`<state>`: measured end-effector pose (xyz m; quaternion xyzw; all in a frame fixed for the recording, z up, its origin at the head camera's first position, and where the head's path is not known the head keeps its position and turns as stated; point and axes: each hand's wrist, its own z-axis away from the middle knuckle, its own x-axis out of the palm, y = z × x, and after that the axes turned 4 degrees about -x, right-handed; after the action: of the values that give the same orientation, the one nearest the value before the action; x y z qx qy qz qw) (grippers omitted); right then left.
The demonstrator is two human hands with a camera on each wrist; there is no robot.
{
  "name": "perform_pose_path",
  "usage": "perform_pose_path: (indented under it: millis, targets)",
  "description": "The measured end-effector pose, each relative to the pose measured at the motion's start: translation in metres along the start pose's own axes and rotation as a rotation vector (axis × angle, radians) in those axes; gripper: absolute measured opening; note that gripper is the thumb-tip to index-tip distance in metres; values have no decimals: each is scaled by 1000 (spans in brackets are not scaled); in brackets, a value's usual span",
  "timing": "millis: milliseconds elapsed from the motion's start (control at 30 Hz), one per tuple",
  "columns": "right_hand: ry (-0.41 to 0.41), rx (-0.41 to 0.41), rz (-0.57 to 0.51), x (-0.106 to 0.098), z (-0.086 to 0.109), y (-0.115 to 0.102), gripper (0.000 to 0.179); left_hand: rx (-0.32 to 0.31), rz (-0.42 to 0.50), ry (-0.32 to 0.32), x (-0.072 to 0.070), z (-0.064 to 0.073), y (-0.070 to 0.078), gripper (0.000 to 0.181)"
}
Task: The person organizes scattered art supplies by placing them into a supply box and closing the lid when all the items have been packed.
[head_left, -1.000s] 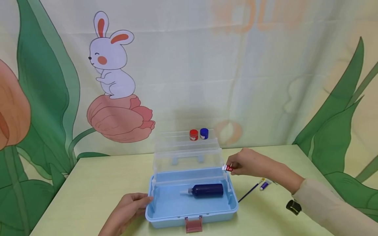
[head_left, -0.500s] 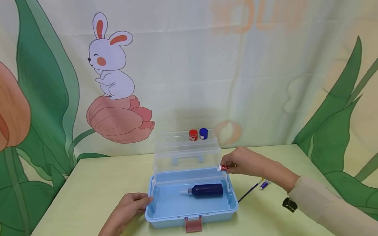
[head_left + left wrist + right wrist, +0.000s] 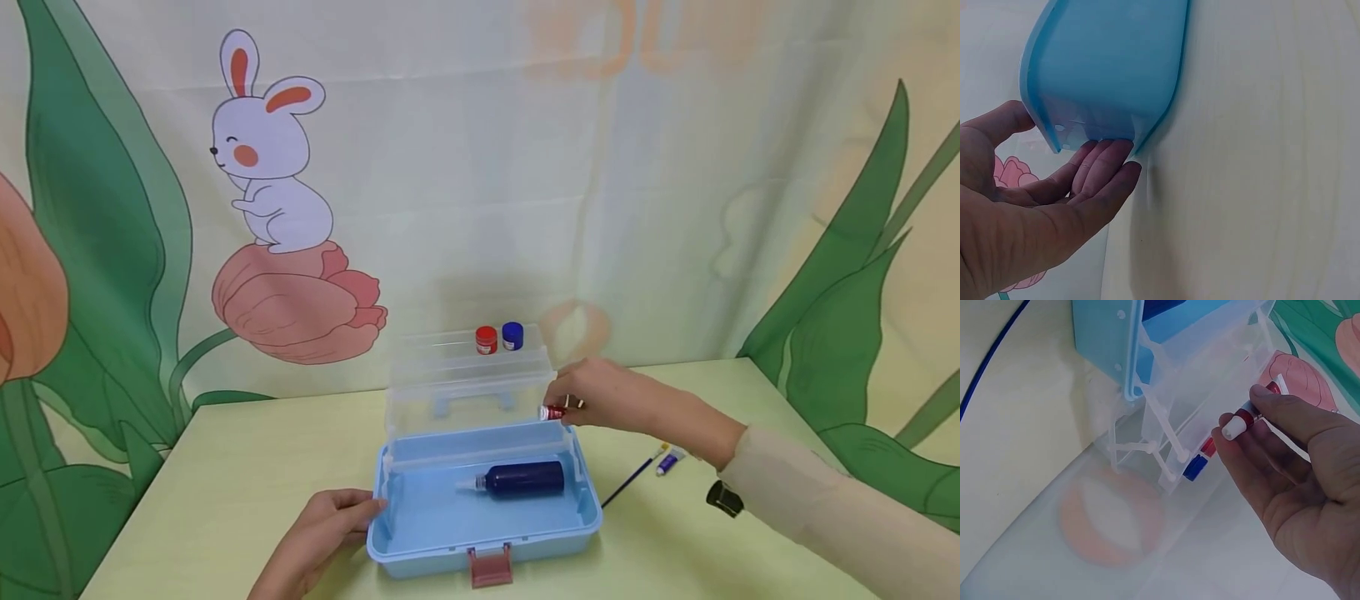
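My right hand (image 3: 611,396) pinches a small red paint tube (image 3: 1248,417) with a white cap between thumb and fingers. In the head view, that hand is above the right rear corner of the light-blue storage box (image 3: 427,527). At the box's left end, my left hand (image 3: 326,529) holds the side, thumb at the rim and fingers against the outer wall. A dark blue squeeze bottle (image 3: 527,478) with a clear nozzle lies inside the box. On the raised clear tray section stand a red paint jar (image 3: 486,340) and a blue paint jar (image 3: 513,336).
Right of the box lie a blue-handled paintbrush (image 3: 630,481) and a purple-blue paint tube (image 3: 667,463). A pink latch (image 3: 491,569) hangs down at the box front. Behind the table (image 3: 255,450) hangs a curtain (image 3: 450,167) printed with a rabbit and tulips.
My right hand has moved left and slightly up with the red paint tube, toward the clear trays. The left hand stays at the box's left end.
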<state>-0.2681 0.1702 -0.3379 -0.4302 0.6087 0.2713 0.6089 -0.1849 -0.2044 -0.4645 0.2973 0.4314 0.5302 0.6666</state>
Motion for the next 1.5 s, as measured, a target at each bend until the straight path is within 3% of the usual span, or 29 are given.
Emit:
perform_pose_path:
  millis: [167, 500, 800, 1067, 1500]
  targets:
    - [7, 18, 37, -6, -7, -5, 21, -1, 3, 5, -1, -1, 0, 49]
    - [-28, 47, 14, -12, -23, -13, 19, -13, 7, 0, -1, -2, -1, 48]
    - [-81, 105, 86, -6, -39, -20, 19, -44, 51, -12, -2, -2, -5, 48]
    - [-32, 2, 184, 0, -50, -18, 18, -19, 46, 11, -2, -3, -2, 39]
    - [-19, -63, 203, 11, -67, -12, 15, 10, 106, 3, -2, 2, -2, 38]
